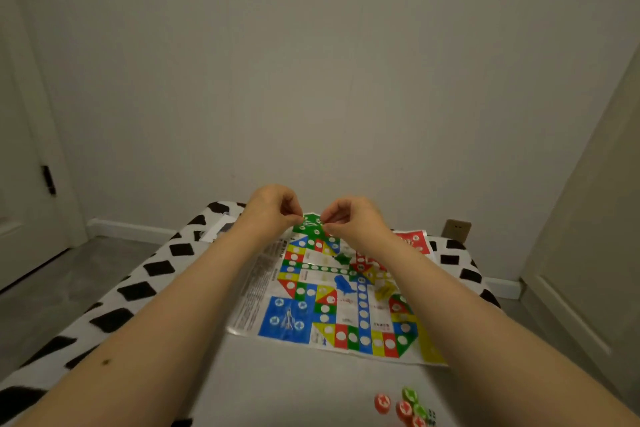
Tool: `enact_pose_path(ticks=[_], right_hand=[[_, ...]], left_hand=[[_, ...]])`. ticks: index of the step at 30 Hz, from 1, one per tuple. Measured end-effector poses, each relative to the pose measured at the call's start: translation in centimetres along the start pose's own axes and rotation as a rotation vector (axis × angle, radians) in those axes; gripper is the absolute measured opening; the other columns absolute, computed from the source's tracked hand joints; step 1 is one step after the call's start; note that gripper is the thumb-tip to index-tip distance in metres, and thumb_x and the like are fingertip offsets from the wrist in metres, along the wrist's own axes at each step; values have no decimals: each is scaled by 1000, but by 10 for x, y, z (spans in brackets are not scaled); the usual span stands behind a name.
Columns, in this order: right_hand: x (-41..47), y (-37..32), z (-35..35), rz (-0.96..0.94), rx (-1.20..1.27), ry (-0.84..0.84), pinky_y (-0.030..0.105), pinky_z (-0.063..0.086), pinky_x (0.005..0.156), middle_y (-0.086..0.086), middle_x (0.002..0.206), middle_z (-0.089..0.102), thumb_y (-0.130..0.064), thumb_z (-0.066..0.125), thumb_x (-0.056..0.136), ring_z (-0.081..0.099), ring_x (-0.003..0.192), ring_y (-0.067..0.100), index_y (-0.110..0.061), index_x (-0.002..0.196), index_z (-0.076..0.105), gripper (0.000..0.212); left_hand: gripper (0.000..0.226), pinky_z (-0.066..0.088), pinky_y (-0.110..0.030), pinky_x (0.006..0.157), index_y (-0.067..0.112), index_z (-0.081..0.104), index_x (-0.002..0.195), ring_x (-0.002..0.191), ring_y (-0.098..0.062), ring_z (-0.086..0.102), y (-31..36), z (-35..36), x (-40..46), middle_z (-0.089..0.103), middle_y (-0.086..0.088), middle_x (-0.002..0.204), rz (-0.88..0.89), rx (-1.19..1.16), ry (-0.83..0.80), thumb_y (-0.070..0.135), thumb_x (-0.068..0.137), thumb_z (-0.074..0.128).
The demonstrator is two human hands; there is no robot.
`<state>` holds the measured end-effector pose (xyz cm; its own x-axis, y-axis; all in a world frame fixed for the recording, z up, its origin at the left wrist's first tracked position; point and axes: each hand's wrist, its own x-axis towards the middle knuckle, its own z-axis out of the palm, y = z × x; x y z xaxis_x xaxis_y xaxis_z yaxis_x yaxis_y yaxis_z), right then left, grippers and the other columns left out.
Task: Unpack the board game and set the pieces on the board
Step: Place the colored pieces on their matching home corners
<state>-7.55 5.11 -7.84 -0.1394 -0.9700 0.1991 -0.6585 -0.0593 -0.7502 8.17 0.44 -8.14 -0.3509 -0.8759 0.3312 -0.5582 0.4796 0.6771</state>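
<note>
Head cam: my left hand [273, 210] & right hand [349, 222] pinch small clear bag, contents unclear, over far green corner of colourful paper game board [332, 298]. Tear gently, low, so pcs drop on board. Red/green round tokens [403, 406] near its front edge.

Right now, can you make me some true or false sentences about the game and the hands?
1. Both hands, left hand and right hand, are raised over the far green corner of the board. True.
2. The board is still folded up. False: it lies spread flat.
3. Red and green round pieces sit off the board, near its close edge. True.
4. The blue bag lies on the floor. False: it lies on the board's middle.
5. The cloth has black patches. True.
</note>
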Motion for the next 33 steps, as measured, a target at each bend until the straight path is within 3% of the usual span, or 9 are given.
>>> enact_pose_path(ticks=[3, 10, 16, 23, 33], right_hand=[[13, 6, 7, 23, -48, -25, 22, 53, 76, -3, 76, 64, -4, 68, 81, 62, 75, 11, -20, 72, 63, 20], [21, 17, 12, 35, -106, -63, 22, 53, 79, 2, 94, 69, -8, 65, 85, 65, 88, 12, -16, 88, 68, 10], [21, 22, 15, 62, -89, -62, 24, 54, 81, 2, 94, 70, -8, 65, 85, 66, 89, 13, -19, 85, 68, 11], [19, 24, 17, 32, -97, -76, 24, 54, 82, 3, 97, 71, -8, 65, 84, 65, 88, 11, -17, 92, 69, 12], [21, 24, 19, 2, -118, -66, 21, 53, 82, 4, 99, 71, -9, 66, 84, 64, 86, 9, -14, 97, 69, 14]], left_hand=[[14, 44, -16, 59, 17, 63, 70, 76, -12, 62, -4, 8, 11, 67, 0, 81, -24, 56, -39, 12, 79, 72], [18, 44, -18, 65, 24, 59, 70, 79, -10, 58, -13, 14, 14, 60, 8, 79, -30, 132, -87, 16, 83, 68], [6, 48, -26, 73, 19, 63, 79, 86, -14, 61, -17, 17, 13, 66, 2, 93, -29, 208, -120, 18, 84, 66], [4, 44, -20, 66, 18, 65, 80, 81, -11, 60, -20, 16, 12, 68, 0, 95, 2, 225, -130, 17, 84, 67], [1, 50, -25, 72, 16, 66, 84, 83, -11, 60, -20, 15, 11, 67, 0, 97, 19, 240, -140, 17, 84, 66]])
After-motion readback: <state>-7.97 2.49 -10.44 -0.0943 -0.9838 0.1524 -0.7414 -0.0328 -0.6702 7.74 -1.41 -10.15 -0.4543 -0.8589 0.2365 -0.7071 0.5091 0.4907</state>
